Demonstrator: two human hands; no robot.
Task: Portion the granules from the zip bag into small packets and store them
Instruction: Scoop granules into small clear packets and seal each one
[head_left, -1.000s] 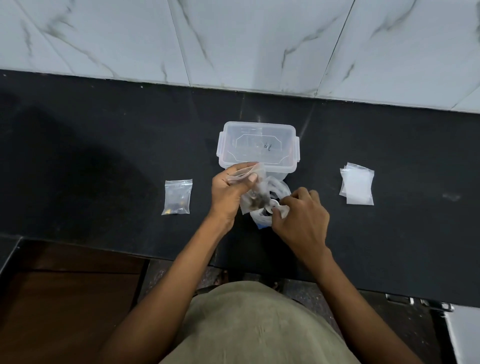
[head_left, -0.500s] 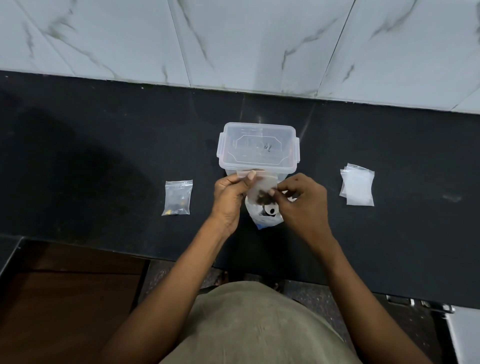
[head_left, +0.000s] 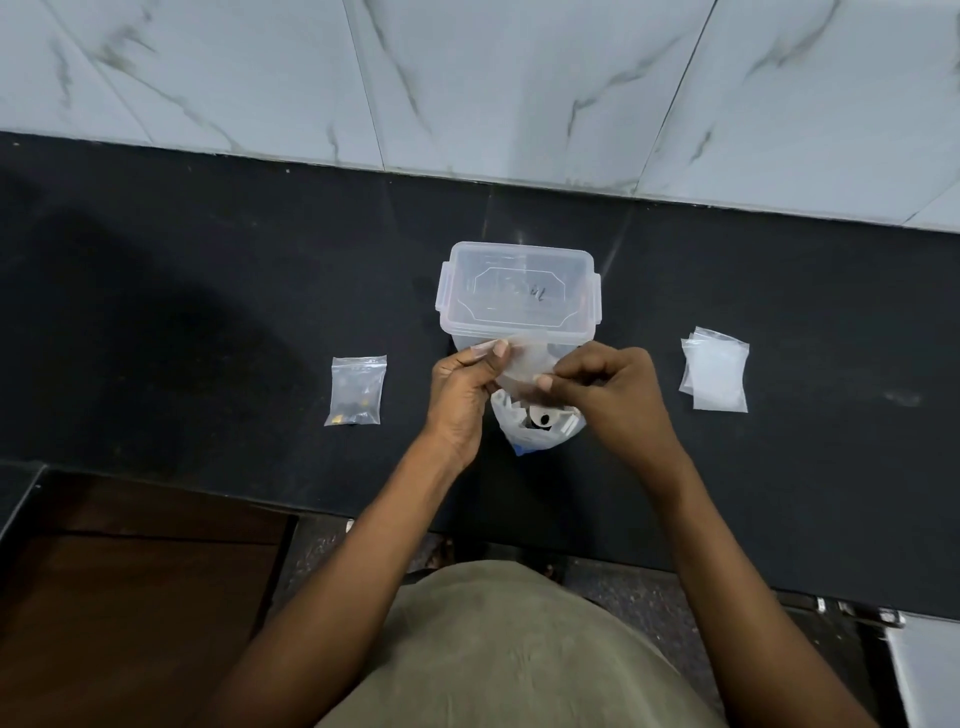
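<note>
Pinching a packet (head_left: 521, 366) above the zip bag (head_left: 535, 423), left hand (head_left: 462, 387) and right hand (head_left: 605, 392) grip its edges. One filled packet (head_left: 357, 391) lies left of the box (head_left: 519, 296), empties (head_left: 715, 375) right; storing appears undone.

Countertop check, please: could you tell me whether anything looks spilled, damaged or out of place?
Nothing stands out. The countertop shows no loose granules; the filled packet and the stack of empty packets lie flat, and the lidded container stands upright.

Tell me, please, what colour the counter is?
Black, plainly seen in the head view: counter.
</note>
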